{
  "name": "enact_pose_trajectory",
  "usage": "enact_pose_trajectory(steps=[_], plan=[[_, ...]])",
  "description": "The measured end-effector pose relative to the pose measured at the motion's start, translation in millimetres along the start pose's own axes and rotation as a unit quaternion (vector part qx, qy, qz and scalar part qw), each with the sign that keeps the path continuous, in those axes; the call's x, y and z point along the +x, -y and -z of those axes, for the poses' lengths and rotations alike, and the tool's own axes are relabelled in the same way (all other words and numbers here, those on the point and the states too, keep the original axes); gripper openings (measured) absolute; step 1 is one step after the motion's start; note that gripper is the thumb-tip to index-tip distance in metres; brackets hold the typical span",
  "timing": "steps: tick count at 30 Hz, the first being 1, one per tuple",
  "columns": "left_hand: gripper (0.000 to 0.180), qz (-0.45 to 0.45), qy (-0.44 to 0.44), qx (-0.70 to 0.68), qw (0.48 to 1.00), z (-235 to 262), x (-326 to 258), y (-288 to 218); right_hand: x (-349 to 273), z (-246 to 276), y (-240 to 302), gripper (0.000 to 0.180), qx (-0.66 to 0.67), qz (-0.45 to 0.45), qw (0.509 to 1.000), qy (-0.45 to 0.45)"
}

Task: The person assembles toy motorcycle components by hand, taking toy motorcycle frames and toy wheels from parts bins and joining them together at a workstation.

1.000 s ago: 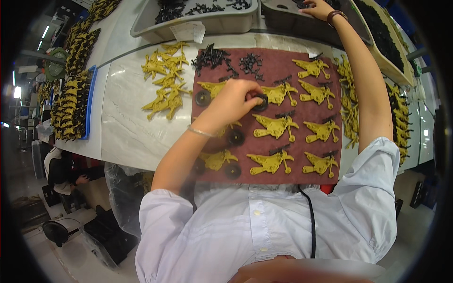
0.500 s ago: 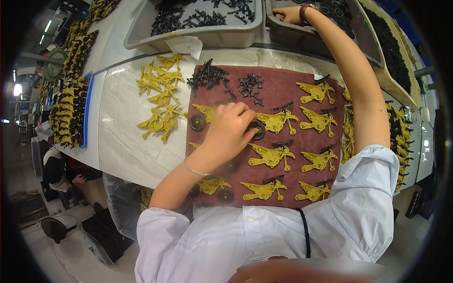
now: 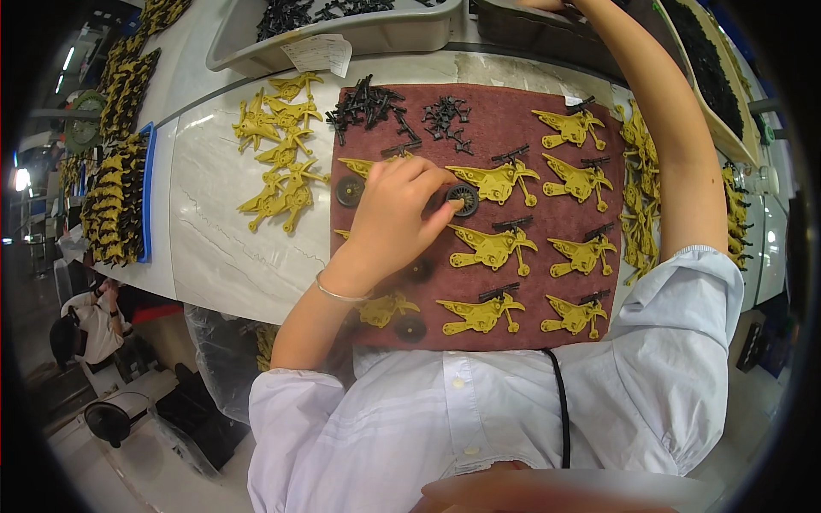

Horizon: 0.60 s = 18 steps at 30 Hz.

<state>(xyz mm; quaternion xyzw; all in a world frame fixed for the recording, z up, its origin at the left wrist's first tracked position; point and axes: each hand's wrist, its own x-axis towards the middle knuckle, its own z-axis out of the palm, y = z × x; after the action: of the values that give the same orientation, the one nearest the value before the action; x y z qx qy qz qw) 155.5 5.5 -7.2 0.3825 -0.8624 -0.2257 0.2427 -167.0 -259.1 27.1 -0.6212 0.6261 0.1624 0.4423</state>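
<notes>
My left hand [image 3: 395, 203] is over the maroon cloth [image 3: 496, 107], thumb and fingers closed on a black spoked wheel [image 3: 463, 200]. Right beside this wheel lies a yellow plastic motorcycle-shaped body [image 3: 492, 183] with a black piece at its top. More such bodies sit in columns on the cloth, and another black wheel [image 3: 349, 191] rests left of my hand. My right arm stretches far forward to the grey bin [image 3: 547, 32]; only a sliver of my right hand [image 3: 543, 3] shows at the upper edge, its fingers out of sight.
Small black parts [image 3: 368, 107] are heaped at the cloth's far edge. Loose yellow bodies [image 3: 286, 141] lie to its left and others [image 3: 640, 188] to its right. Another grey bin [image 3: 376, 34] stands at the back. A person [image 3: 90, 329] is at the far left.
The view has tilted so the table sits higher in the picture. My right hand, seen inside the bin before, is now mostly cut off. My left hand still holds the wheel.
</notes>
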Motion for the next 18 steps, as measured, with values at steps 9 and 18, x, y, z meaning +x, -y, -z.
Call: enact_pose_trajectory(steps=[9,18], plan=[[0.022,0.000,-0.018,0.000,1.000,7.9,-6.3,-2.2,-15.1,45.0,-116.4,0.078,0.012,-0.071,0.952,-0.298],[0.023,0.015,-0.009,-0.003,1.000,17.0,-8.6,-3.4,-56.9,7.8,-94.5,0.078,0.053,-0.123,0.974,-0.181]])
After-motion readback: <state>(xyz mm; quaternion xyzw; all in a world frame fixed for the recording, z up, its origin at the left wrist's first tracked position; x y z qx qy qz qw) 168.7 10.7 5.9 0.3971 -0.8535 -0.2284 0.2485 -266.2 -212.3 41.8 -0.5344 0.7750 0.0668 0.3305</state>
